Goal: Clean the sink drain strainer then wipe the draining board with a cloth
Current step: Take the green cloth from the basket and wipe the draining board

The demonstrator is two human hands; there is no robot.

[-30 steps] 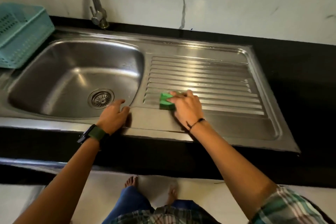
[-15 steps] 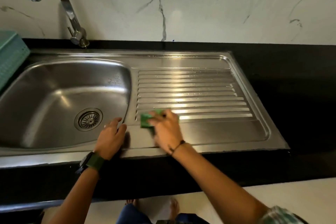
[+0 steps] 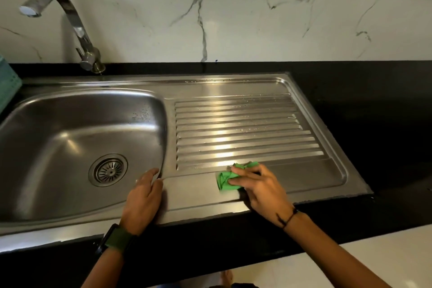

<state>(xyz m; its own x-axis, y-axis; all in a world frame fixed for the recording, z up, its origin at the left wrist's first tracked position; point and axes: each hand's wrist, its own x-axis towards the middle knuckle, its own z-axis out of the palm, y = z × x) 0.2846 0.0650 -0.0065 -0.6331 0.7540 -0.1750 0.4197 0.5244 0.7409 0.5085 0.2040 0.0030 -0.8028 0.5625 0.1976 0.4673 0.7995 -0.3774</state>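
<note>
Right hand [image 3: 259, 188] grips crumpled green cloth [image 3: 228, 177] on steel draining board [image 3: 304, 175]; left hand [image 3: 142, 201] rests flat, fingers relaxed.

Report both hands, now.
Left hand: open, resting flat on the sink rim, holding nothing.
Right hand: grips the green cloth on the draining board.

Left hand [image 3: 142, 203] rests flat with fingers extended; right hand [image 3: 259, 190] reaches forward, fingers curled.
</note>
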